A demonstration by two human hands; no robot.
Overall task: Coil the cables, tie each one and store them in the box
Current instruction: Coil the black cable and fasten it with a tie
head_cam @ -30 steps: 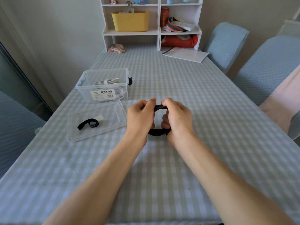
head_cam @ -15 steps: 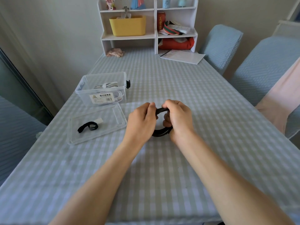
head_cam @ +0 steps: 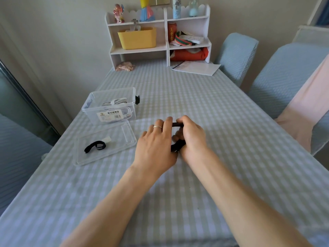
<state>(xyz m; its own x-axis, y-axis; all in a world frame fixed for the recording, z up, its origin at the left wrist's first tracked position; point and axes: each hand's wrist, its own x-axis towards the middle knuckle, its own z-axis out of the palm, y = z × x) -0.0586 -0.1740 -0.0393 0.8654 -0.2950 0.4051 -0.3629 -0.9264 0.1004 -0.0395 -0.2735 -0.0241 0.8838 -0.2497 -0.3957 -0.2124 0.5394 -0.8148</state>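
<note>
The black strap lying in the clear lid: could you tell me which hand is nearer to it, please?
Left. The left hand sits just right of the clear lid holding the black strap; the right hand lies farther right, gripping the black cable coil.
</note>
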